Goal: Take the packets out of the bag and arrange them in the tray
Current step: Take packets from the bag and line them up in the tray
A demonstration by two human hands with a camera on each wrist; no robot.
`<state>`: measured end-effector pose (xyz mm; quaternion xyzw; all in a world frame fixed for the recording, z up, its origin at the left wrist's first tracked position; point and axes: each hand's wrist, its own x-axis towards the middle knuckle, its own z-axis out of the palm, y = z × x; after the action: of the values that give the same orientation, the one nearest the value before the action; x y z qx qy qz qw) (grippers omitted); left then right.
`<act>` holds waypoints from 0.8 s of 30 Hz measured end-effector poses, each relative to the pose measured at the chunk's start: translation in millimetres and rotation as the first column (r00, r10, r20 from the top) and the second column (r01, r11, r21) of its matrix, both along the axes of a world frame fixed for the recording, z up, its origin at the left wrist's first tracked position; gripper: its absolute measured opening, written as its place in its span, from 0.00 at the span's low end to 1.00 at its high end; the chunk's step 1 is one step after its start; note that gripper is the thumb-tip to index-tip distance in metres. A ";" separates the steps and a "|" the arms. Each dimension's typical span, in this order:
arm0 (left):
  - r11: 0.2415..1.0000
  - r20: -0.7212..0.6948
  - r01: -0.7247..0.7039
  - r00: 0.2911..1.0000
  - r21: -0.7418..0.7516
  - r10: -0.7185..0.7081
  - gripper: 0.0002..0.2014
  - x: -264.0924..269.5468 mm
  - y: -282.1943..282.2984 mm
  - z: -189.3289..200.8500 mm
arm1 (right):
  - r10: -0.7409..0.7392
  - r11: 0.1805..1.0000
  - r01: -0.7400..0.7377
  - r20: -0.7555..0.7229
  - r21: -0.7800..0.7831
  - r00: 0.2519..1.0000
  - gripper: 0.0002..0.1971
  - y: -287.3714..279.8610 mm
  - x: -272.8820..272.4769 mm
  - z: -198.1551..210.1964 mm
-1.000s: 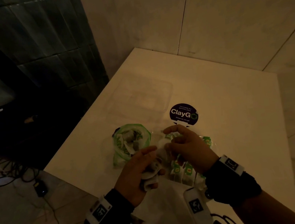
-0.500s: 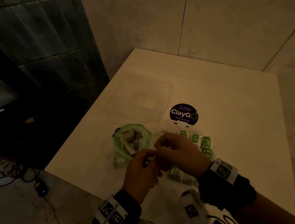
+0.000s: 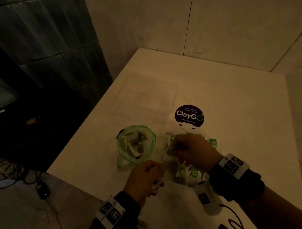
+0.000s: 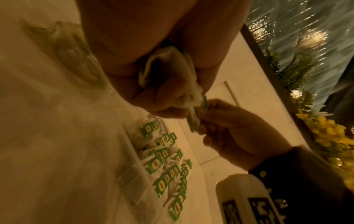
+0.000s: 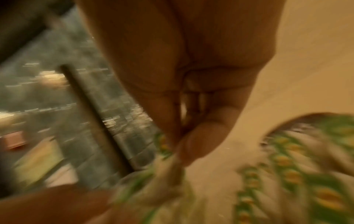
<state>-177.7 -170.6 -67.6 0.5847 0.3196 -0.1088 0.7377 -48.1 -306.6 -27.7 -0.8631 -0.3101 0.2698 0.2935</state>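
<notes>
Dim light falls on a white table (image 3: 242,122) set in a pale-walled corner. At its near edge the left hand (image 3: 144,178) is clenched around a bunch of white packets (image 4: 172,75), while the right hand (image 3: 194,150) pinches one green-tagged packet (image 3: 170,146) just above the clear tray (image 4: 132,171), where more packets lie in rows. Left of the hands stands the open green bag (image 3: 136,144).

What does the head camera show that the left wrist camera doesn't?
Head only: the green bag of packets and the round ClayGo sticker on the white table. Left wrist only: the left hand clutching white packets, seen from beneath, and yellow flowers. Both: the right hand pinching a packet, and rows of green-labelled packets in the clear tray.
</notes>
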 end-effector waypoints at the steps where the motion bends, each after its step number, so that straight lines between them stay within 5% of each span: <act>1: 1.000 -0.018 -0.007 1.000 0.004 0.007 0.08 -1.0 1.0 -2.0 | -0.089 0.996 0.089 -0.052 -0.014 0.995 0.09 -1.3 3.6 -4.4; 7: 0.977 -0.116 -0.069 0.992 -0.201 0.046 0.12 -14.0 10.7 -1.3 | -0.282 0.957 0.247 -0.284 -0.154 0.916 0.09 11.3 -4.0 -34.3; 12: 0.966 -0.128 -0.078 0.991 -0.245 0.048 0.11 -17.6 19.6 -1.0 | -0.152 0.936 0.123 -0.064 -0.329 0.986 0.16 28.2 -5.3 -55.7; 16: 0.966 -0.121 -0.065 0.992 -0.250 0.036 0.09 -16.2 19.4 2.7 | -0.124 0.894 0.112 0.002 -0.435 0.992 0.08 33.1 -1.4 -60.2; 24: 0.925 -0.111 -0.139 0.988 -0.353 0.106 0.15 -7.6 15.8 6.5 | -0.026 0.882 0.079 0.119 -0.465 0.993 0.15 27.9 10.3 -43.7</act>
<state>-185.3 -154.8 -61.1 0.4132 0.3631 -0.1454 0.8224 -37.7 -278.7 -71.4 -0.9299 -0.2279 0.2809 0.0663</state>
